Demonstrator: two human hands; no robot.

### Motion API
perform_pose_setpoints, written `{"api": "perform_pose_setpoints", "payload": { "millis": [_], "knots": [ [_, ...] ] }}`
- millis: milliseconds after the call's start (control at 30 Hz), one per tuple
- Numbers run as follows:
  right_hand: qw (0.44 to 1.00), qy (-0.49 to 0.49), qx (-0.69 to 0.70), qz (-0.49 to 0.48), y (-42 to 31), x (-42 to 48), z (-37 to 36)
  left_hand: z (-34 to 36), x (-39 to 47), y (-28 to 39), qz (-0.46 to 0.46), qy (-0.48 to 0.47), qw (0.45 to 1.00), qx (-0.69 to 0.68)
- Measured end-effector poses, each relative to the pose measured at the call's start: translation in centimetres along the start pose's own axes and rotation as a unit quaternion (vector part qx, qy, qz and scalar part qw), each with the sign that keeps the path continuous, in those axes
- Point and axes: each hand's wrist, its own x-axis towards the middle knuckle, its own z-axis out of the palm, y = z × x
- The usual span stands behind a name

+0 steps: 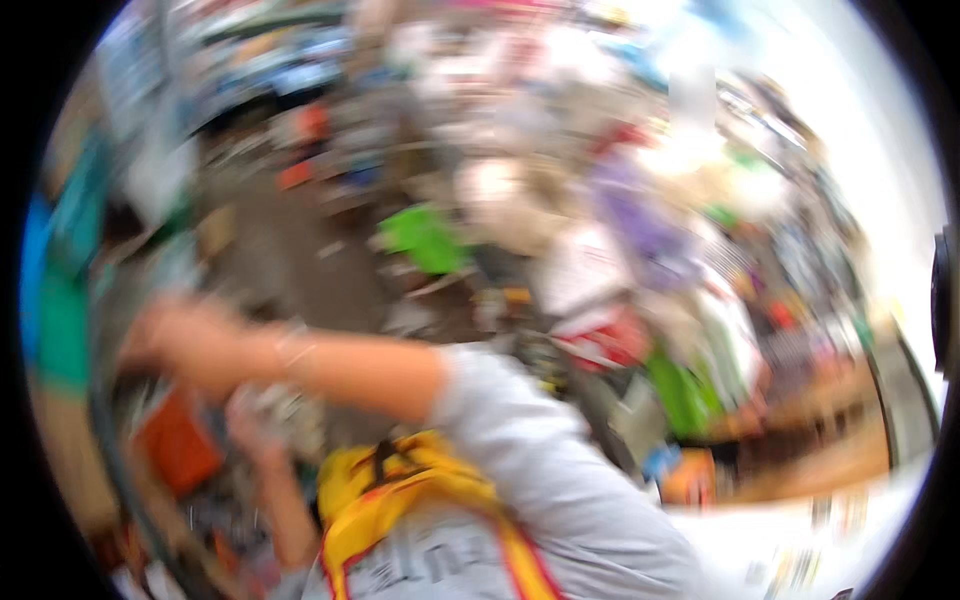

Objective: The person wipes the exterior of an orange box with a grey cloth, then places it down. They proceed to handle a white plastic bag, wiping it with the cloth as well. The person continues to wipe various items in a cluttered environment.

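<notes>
My right arm, in a light grey sleeve with a thin band at the wrist, reaches across to the left. My right hand (184, 337) is strongly blurred, and whether it holds anything cannot be told. Below it is my left hand (251, 427), also blurred, with its fingers unclear. An orange-red item (178, 442) lies just below my right hand and left of my left hand. A pale crumpled item (292, 416) shows right of my left hand. A yellow garment or strap with red edging (405, 480) crosses my chest.
Many blurred bags and packages fill the view, among them a bright green item (426, 238), a purple bag (645, 217) and a red and white package (611, 334). A dark curved bar or edge (112, 457) runs down the left. A wooden surface (817, 461) stands at lower right.
</notes>
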Motion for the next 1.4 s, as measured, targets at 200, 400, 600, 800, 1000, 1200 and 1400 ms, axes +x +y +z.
{"api": "perform_pose_setpoints", "payload": {
  "millis": [200,400,600,800,1000,1200,1400],
  "knots": [
    [0.954,-0.229,0.043,-0.191,-0.9,-2.1,6.7,3.8,0.2,-0.3,-0.029,-0.051,0.997,0.059],
    [0.982,-0.072,0.066,0.161,-2.2,-15.0,-3.9,9.6,0.4,-3.0,-0.129,-0.159,0.975,0.086],
    [0.947,0.067,0.021,0.314,-3.4,-23.9,-9.1,12.7,3.5,-7.2,-0.188,-0.332,0.919,0.103],
    [0.886,0.294,-0.175,0.312,-6.0,-20.1,-10.0,14.6,-0.7,-10.0,-0.214,-0.402,0.887,0.072],
    [0.890,0.249,-0.197,0.327,-3.6,-21.9,-5.3,14.9,-3.2,-9.9,-0.224,-0.392,0.892,0.018],
    [0.897,0.269,-0.094,0.337,-3.5,-23.0,-5.9,14.8,-3.5,-9.0,-0.160,-0.467,0.862,0.117],
    [0.873,0.325,-0.072,0.357,-3.3,-24.6,-5.7,15.1,-3.9,-9.2,-0.165,-0.372,0.888,0.215]
  ]
}}
